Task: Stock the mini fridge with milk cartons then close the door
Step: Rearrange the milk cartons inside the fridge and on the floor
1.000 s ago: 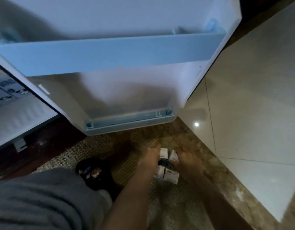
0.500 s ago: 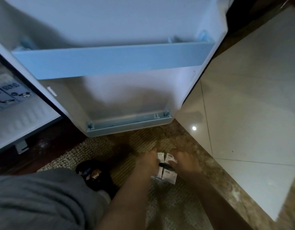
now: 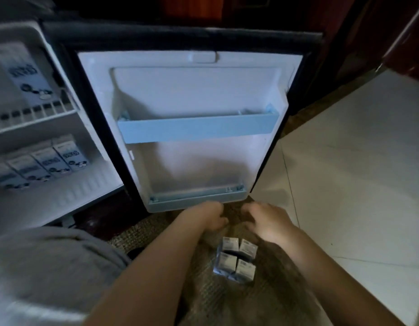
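A cluster of small milk cartons (image 3: 236, 261) stands on the brown rug (image 3: 269, 300), with nothing touching it. Both my hands hover just beyond it, below the bottom edge of the open fridge door (image 3: 199, 90). My left hand (image 3: 205, 217) and my right hand (image 3: 267, 223) have loosely curled fingers and hold nothing. The door has a blue upper rack (image 3: 196, 129) and a low bottom rail (image 3: 196, 196), both bare. At the left, the mini fridge interior (image 3: 69, 198) holds a row of milk cartons (image 3: 41, 164) on its floor and one more carton (image 3: 27, 76) above the wire shelf.
My grey-clad knee (image 3: 39, 274) fills the lower left. Pale floor tiles (image 3: 356, 172) lie to the right of the rug. Dark wooden furniture (image 3: 368, 43) stands behind the door.
Both hands have let go of the carton cluster and moved up and away from it toward the door's bottom edge. The view has tilted up, showing the whole door and the fridge interior.
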`<state>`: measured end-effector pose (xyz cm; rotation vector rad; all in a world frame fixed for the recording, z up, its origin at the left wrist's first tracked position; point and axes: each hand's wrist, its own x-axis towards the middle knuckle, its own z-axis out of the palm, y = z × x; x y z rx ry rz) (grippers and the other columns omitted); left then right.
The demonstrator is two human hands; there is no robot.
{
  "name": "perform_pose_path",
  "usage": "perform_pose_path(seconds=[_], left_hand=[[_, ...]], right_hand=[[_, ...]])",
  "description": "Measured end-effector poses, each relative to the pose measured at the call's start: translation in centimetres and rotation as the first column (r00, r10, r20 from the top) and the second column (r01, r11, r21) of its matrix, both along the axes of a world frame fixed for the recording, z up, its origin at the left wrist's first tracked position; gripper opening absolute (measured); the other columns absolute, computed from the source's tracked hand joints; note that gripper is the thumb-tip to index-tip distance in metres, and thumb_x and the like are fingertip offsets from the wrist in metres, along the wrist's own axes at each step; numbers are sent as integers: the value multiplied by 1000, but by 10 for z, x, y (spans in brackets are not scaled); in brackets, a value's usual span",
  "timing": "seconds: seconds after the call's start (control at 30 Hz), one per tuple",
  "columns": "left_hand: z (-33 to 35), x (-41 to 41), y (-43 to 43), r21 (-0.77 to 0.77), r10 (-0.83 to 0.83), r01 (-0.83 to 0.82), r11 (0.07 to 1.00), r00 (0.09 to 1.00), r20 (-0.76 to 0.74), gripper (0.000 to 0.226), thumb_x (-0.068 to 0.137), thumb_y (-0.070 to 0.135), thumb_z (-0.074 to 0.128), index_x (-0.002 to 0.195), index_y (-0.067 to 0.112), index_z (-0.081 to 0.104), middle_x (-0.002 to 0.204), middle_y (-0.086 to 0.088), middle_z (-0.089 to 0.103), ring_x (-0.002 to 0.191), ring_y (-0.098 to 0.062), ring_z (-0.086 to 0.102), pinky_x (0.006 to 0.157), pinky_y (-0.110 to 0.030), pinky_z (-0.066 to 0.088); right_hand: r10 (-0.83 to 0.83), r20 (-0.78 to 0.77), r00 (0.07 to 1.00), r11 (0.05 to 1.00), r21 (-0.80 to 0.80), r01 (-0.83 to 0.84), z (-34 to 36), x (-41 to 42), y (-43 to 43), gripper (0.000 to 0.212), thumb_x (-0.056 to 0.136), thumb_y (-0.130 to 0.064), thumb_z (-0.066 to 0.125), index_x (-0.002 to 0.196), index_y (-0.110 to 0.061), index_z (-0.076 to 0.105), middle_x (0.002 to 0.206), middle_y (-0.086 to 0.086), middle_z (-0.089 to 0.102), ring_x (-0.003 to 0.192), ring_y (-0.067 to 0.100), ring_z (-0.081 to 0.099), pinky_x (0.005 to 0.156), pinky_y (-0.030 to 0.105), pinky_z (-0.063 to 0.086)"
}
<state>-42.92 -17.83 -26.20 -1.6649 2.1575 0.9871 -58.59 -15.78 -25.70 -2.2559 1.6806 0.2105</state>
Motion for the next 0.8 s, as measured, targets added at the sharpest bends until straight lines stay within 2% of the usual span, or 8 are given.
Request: perform_pose_path(seconds=[0.07, 0.17, 0.27, 0.33, 0.5, 0.6, 0.67, 0.8], left_hand=[[25, 15, -5, -42, -33, 34, 999, 999, 34, 38, 96, 34, 44, 123, 9, 55, 128, -13, 54, 115, -29, 52, 93, -35, 41], [66, 42, -9, -84, -83, 90, 992, 993, 87, 41, 97, 35, 43, 127, 9, 53, 133, -12, 52, 119, -29, 50, 97, -35, 39], [105, 73, -4, -120, -88, 100, 988, 991, 101, 41, 98, 35, 41, 128, 10, 50, 133, -10, 51, 118, -27, 49, 95, -33, 38], [127, 97, 2, -166, -57, 72, 983, 994, 93, 39, 97, 37, 40, 126, 13, 51, 131, -8, 51, 117, -25, 49, 96, -34, 37], [172, 166, 26, -271, 50, -45, 961, 999, 15, 37, 97, 37, 40, 128, 17, 49, 131, -1, 51, 117, -20, 49, 98, -31, 39], [190, 215, 42, -318, 190, -203, 926, 979, -73, 38, 96, 42, 40, 128, 22, 48, 127, 5, 53, 108, -16, 53, 94, -30, 42], [193, 245, 49, -356, 274, -295, 887, 956, -109, 39, 96, 45, 39, 127, 25, 48, 126, 8, 53, 111, -15, 54, 98, -33, 43], [183, 289, 47, -460, 359, -388, 799, 921, -153, 34, 97, 34, 42, 120, 13, 57, 121, -3, 59, 109, -20, 57, 99, -36, 45]], right_hand=[[45, -19, 999, 999, -26, -45, 22, 10, -3, 29, 91, -34, 54, 118, -26, 57, 114, 0, 62, 103, 20, 60, 77, 30, 45], [137, -36, 990, 987, -81, -140, 53, 27, -9, 27, 92, -34, 53, 117, -24, 56, 111, 0, 63, 98, 20, 60, 70, 28, 41], [191, -65, 980, 971, -133, -198, 83, 51, -14, 33, 91, -37, 55, 121, -23, 53, 118, 1, 61, 106, 22, 58, 84, 37, 49], [226, -93, 970, 960, -148, -238, 105, 72, -16, 40, 90, -40, 55, 128, -26, 50, 127, 0, 57, 114, 23, 54, 91, 41, 48], [321, -75, 944, 924, -193, -330, 156, 130, -10, 41, 90, -42, 54, 129, -32, 48, 130, -4, 55, 116, 21, 54, 93, 41, 47], [389, -46, 920, 897, -209, -390, 181, 169, -3, 40, 92, -40, 51, 130, -30, 48, 131, -5, 55, 116, 20, 54, 93, 41, 47], [419, -64, 906, 872, -249, -421, 192, 196, -5, 38, 93, -39, 50, 129, -30, 48, 130, -4, 55, 114, 23, 54, 90, 39, 46], [439, -82, 895, 840, -316, -442, 202, 247, -15, 34, 93, -37, 51, 126, -29, 49, 123, -3, 58, 108, 24, 55, 80, 34, 42]])
